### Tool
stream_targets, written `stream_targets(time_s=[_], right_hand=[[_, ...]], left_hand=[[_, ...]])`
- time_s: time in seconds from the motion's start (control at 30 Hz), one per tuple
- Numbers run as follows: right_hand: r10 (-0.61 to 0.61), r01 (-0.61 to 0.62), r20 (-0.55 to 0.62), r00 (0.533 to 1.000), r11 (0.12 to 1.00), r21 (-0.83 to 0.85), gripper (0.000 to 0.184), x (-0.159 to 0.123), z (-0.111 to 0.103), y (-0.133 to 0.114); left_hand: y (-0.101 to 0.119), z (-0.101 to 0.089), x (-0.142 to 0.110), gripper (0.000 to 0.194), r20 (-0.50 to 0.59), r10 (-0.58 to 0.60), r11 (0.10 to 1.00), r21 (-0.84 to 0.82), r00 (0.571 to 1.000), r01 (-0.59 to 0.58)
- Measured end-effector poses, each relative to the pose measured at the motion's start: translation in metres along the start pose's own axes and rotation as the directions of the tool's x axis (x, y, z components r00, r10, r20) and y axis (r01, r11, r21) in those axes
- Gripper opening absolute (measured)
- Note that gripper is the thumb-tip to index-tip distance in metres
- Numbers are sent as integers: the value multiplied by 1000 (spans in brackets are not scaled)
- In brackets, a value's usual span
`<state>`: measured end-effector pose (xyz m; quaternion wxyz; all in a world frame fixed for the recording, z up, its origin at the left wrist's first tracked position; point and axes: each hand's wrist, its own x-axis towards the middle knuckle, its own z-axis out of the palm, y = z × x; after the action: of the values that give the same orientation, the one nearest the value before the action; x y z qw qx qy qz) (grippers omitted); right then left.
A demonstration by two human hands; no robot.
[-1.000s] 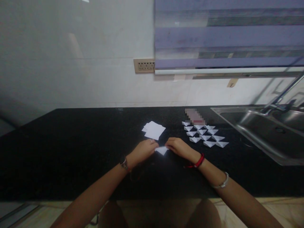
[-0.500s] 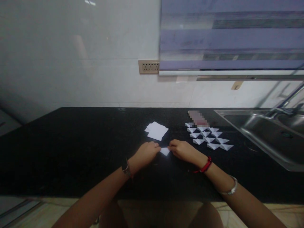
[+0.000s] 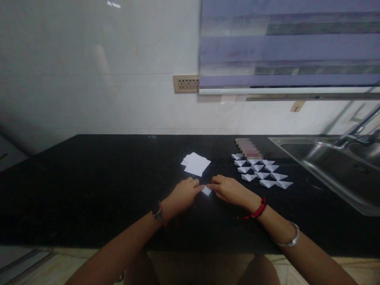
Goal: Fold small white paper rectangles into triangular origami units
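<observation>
A small folded piece of white paper point(image 3: 207, 190) lies on the black countertop point(image 3: 118, 182), with its lower corner pointing toward me. My left hand point(image 3: 184, 192) is closed on its left side, the thumb pressing along the upper edge. From the right, my right hand point(image 3: 228, 188) is closed on the other side, its thumb tip nearly meeting the left one. The fingers cover the paper's upper part. Just beyond my hands rests a loose stack of white paper squares point(image 3: 196, 164). To the right, several folded paper pieces point(image 3: 257, 168) are set out in rows.
A phone-like pinkish object point(image 3: 247, 147), blurred out, lies behind the folded pieces. A steel sink point(image 3: 311, 170) with a faucet point(image 3: 356, 132) is set into the counter at right. A socket panel point(image 3: 186, 84) and a purple-striped blind point(image 3: 285, 47) are on the wall behind.
Both thumbs have slid inward over the paper toward each other, so less of it shows. The stack and the folded pieces stay where they were.
</observation>
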<state>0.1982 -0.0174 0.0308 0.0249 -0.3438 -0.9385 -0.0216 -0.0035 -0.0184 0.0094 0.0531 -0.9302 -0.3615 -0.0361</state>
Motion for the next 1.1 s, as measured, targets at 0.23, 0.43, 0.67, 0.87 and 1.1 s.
stream_targets(time_s=[0.23,0.43,0.67,0.87,1.1], right_hand=[[40,-39,31,999,999,-37,28,-2,-4,1],[97,-95,68,993,995,-35,22,-12,-8,13],[106,-92,-101,989,986,138,27,-7,-5,14],[11,-4,-37,999,985,171,25,-2,1,5],[59,-53,-26,998,978,200,23,-1,1,4]], left_hand=[[2,-3,1,37,37,-30,999,22,999,29],[2,-2,-1,39,13,-27,1000,-11,1000,27],[-2,0,-1,40,14,23,999,-40,1000,-22],[0,-5,-1,33,50,-46,999,-22,998,47],[1,-10,-1,25,67,-129,992,-3,989,129]])
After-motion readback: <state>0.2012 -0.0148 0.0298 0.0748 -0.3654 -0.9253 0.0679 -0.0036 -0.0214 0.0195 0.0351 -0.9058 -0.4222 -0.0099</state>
